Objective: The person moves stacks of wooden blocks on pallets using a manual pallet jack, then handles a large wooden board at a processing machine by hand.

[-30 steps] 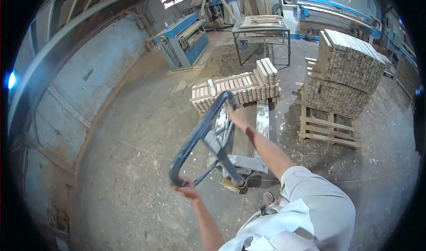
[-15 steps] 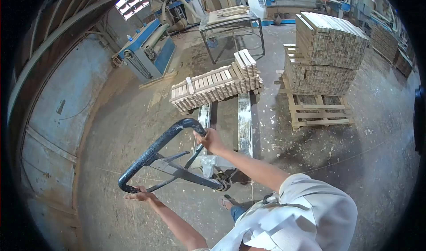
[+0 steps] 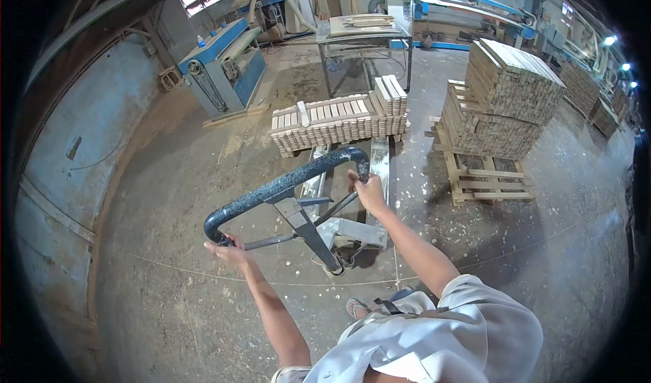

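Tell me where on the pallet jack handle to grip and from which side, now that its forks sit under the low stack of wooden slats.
Grip the pallet jack handle at the two ends of its loop, as the left hand and right hand do now. Come from the operator's side, opposite the forks: the loop tilts back toward the person, and its rounded corners probably give the most leverage. The low stack of wooden slats blocks the far side.

Person wears a loose white short-sleeved shirt (image 3: 434,342), arms bare below the sleeves, and a strapped sandal (image 3: 358,308).
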